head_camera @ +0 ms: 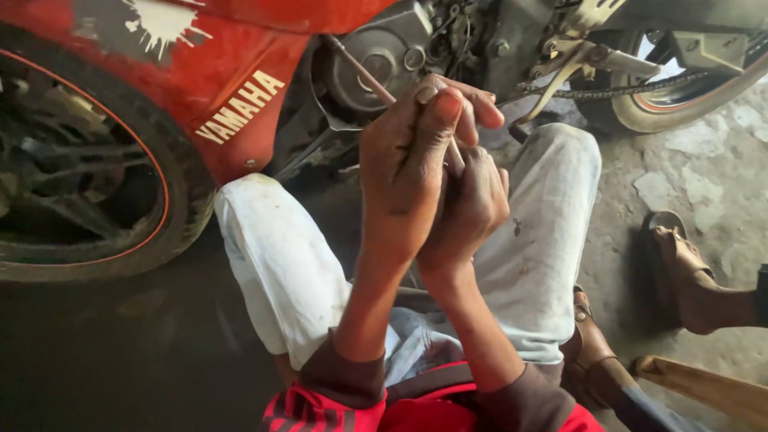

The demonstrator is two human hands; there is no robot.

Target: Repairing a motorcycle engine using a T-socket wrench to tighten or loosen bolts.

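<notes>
Both hands meet above the knees, just near of the red motorcycle's engine casing. The left hand is closed around a thin rod, which runs up and left toward the casing; the right hand, fingers curled, presses against it from behind, its hold hidden. The rod's lower end is covered by the hands. A front tyre crowds the left; a drive chain crosses far right. Open concrete floor lies right.
</notes>
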